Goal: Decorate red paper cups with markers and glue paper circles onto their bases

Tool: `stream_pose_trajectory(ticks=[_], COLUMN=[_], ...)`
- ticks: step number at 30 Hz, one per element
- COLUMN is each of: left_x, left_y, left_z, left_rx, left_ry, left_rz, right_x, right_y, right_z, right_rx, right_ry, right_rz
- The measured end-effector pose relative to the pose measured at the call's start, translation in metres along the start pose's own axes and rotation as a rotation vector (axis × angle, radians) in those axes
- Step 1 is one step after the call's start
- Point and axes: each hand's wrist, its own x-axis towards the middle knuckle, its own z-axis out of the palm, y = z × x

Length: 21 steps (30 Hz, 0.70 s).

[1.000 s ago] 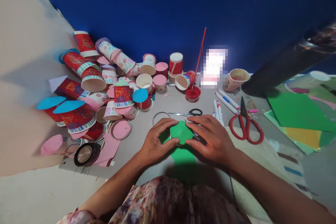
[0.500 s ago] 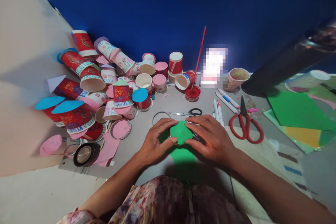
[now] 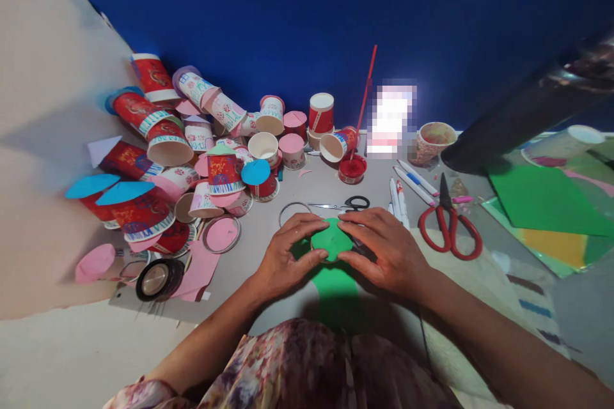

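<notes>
A green paper disc, slightly coned, lies between my two hands on top of what looks like a paper cup; only a sliver of a rim shows beneath it. My left hand curves round its left side, with fingers on the far edge and thumb on the near edge. On the opposite side, my right hand presses the rim in the same way. Under the hands lies a green paper sheet. Just beyond them are a thin ring and small black-handled scissors, partly covered.
Decorated paper cups are heaped at the left, several with paper roofs. A red-lidded pot with a red stick, markers, red-handled scissors and a pixelated bright screen stand beyond. Green sheets lie right, near a dark post.
Both hands keep the same hold on the green disc. The whole view has shifted very slightly; nothing else has visibly moved.
</notes>
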Motion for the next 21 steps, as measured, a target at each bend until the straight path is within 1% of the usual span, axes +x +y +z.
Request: stream_pose_trajectory(ticks=[3, 9, 14, 19, 21], left_x=[0.001, 0.002, 0.001, 0.0, -0.001], left_y=[0.0, -0.002, -0.001, 0.003, 0.002], left_z=[0.0, 0.0, 0.0, 0.0, 0.0], left_rx=[0.001, 0.005, 0.006, 0.036, 0.045], left_ry=[-0.002, -0.012, -0.011, -0.029, -0.038], left_rz=[0.014, -0.011, -0.013, -0.099, -0.109], right_x=[0.001, 0.005, 0.003, -0.001, -0.001], right_y=[-0.002, -0.009, -0.008, -0.006, -0.005], right_z=[-0.001, 0.002, 0.009, 0.013, 0.014], right_rx=[0.006, -0.03, -0.091, -0.056, -0.047], right_ry=[0.005, 0.056, 0.001, -0.022, -0.026], right_rz=[0.013, 0.058, 0.054, 0.087, 0.096])
